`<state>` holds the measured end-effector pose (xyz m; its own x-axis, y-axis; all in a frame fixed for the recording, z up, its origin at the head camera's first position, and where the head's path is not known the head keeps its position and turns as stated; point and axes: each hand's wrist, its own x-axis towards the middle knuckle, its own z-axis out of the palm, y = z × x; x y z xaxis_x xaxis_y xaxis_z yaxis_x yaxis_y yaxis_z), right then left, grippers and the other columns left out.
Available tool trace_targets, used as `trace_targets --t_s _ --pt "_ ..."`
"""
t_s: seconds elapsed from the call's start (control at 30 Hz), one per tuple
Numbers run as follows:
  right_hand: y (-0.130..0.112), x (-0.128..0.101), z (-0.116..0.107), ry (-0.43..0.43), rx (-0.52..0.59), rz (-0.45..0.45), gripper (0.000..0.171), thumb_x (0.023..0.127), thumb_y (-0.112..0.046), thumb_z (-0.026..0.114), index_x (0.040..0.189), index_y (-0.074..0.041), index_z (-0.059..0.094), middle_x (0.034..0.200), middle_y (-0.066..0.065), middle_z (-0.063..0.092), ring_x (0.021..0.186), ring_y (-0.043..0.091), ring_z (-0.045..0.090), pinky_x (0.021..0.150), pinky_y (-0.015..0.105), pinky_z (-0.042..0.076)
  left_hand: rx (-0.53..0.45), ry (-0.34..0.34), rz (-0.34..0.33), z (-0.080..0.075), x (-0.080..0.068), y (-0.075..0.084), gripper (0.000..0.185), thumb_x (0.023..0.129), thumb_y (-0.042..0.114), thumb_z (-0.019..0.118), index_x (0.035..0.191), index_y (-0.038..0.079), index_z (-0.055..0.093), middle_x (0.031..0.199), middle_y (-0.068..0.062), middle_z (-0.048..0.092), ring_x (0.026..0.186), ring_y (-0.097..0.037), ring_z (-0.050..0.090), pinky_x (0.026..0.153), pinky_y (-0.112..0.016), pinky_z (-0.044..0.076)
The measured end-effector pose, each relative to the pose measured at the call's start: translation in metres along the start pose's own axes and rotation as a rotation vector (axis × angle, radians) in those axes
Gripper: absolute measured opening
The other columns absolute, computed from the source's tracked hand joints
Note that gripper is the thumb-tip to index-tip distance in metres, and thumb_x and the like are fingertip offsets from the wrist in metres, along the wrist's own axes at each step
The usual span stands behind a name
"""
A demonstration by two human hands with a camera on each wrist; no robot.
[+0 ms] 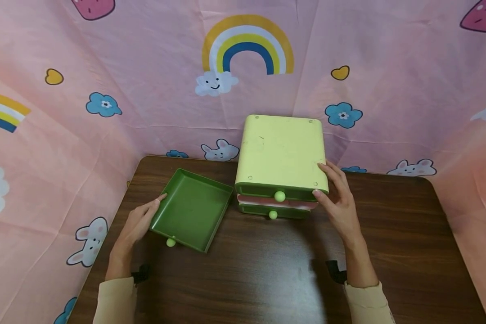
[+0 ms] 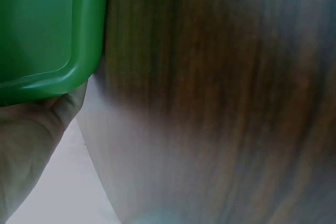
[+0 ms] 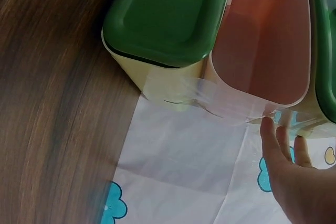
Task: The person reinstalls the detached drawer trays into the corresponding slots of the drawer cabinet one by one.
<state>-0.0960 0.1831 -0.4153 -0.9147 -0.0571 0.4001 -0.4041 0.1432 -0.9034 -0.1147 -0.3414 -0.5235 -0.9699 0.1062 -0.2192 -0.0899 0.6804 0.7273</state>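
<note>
A shallow green drawer point(image 1: 192, 209) with a pale round knob point(image 1: 171, 242) is at the left of the table, its inside bare. My left hand point(image 1: 139, 222) holds it by its left edge; most of the fingers are hidden under it in the left wrist view. A pale yellow drawer cabinet point(image 1: 283, 150) stands at the back centre. Green fronts close its top and bottom levels, while the middle compartment point(image 3: 262, 40) is an open pinkish slot. My right hand point(image 1: 342, 202) touches the cabinet's right side with extended fingers, the thumb at the front corner.
The dark wooden table point(image 1: 251, 274) reaches to a pink patterned cloth point(image 1: 166, 67) hung behind and at both sides. Clear film point(image 3: 184, 90) runs along the cabinet's side. A green knob point(image 1: 280, 196) sticks out from the top front, another from the bottom.
</note>
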Motion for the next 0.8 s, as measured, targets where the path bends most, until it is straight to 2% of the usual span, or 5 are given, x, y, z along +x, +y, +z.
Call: trace_targets --t_s 0.17,0.4,0.5,0.63,0.8 --pt "-0.001 0.001 0.000 -0.008 -0.005 0.004 0.059 0.091 0.015 0.059 0.147 0.001 0.045 0.155 0.020 0.028 0.141 0.021 0.034 0.109 0.020 0.035 0.056 0.025 -0.021 0.000 -0.004 0.004 0.058 0.104 0.056 0.038 0.155 0.029 0.036 0.155 -0.024 0.035 0.138 -0.053 0.031 0.104 -0.072 0.026" --pt "-0.002 0.002 -0.002 -0.001 0.013 0.015 0.058 0.092 0.014 0.059 0.147 0.000 0.046 0.155 0.020 0.028 0.141 0.023 0.032 0.108 0.019 0.036 0.027 0.034 0.001 0.001 -0.010 0.008 0.056 0.104 0.053 0.041 0.154 0.029 0.038 0.155 -0.021 0.036 0.137 -0.053 0.033 0.104 -0.072 0.027" --pt "-0.004 0.002 -0.002 0.003 -0.014 0.018 0.058 0.091 0.013 0.060 0.146 0.000 0.047 0.155 0.019 0.029 0.141 0.022 0.031 0.109 0.021 0.033 0.018 0.036 -0.002 0.001 -0.013 0.009 0.056 0.104 0.053 0.042 0.155 0.031 0.036 0.155 -0.022 0.035 0.137 -0.053 0.032 0.103 -0.073 0.026" --pt "-0.005 0.001 -0.002 0.011 -0.083 0.032 0.058 0.091 0.011 0.062 0.146 -0.002 0.049 0.155 0.018 0.032 0.142 0.019 0.030 0.112 0.029 0.026 0.021 0.048 -0.023 0.000 -0.020 0.010 0.058 0.102 0.051 0.047 0.156 0.033 0.032 0.156 -0.022 0.033 0.139 -0.054 0.029 0.103 -0.074 0.025" --pt "-0.006 0.001 0.000 0.020 -0.087 0.053 0.058 0.091 0.010 0.064 0.146 -0.003 0.049 0.155 0.017 0.033 0.142 0.018 0.030 0.114 0.039 0.021 0.051 0.058 -0.020 0.002 -0.027 0.010 0.060 0.101 0.051 0.052 0.155 0.035 0.032 0.156 -0.022 0.033 0.137 -0.055 0.031 0.101 -0.074 0.028"
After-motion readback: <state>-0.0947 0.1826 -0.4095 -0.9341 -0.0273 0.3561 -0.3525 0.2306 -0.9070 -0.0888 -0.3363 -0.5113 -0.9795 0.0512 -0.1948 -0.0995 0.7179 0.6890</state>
